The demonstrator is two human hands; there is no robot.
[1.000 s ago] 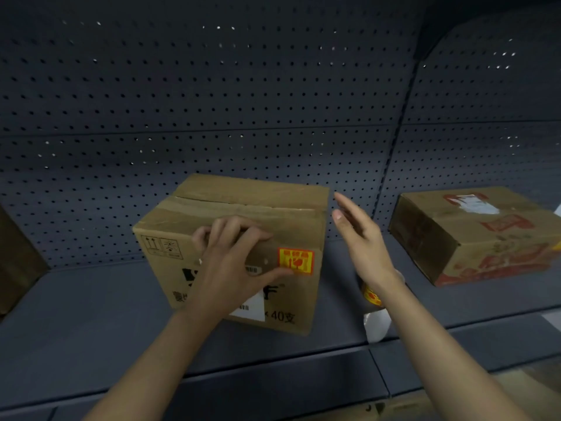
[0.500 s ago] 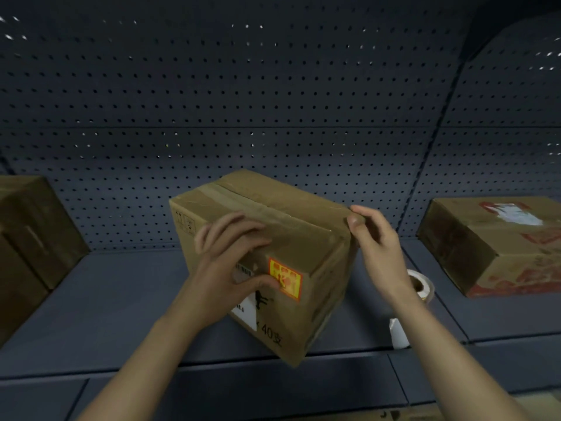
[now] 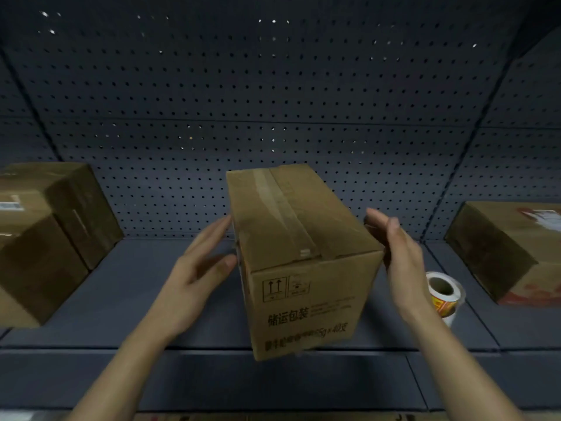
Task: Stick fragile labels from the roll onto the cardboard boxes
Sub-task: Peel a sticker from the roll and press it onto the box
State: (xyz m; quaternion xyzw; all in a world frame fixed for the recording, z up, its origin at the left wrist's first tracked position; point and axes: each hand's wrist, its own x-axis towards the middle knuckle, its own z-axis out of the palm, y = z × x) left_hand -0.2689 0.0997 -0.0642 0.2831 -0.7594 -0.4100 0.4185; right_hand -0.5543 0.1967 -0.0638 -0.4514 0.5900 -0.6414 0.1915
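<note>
The cardboard box (image 3: 299, 253) stands at the middle of the dark shelf (image 3: 121, 299), a short end facing the camera, taped seam running up toward 12 o'clock. The left hand (image 3: 194, 281) lies flat at its 9 o'clock side, fingers spread and loose, fingertips at the box's edge. The right hand (image 3: 400, 262) is at 3 o'clock, fingers straight and unclenched, beside the box wall; contact cannot be told. The label roll (image 3: 444, 294) sits past that wrist at 4 o'clock. Other boxes rest at 9 o'clock (image 3: 45, 238) and 3 o'clock (image 3: 510, 253).
</note>
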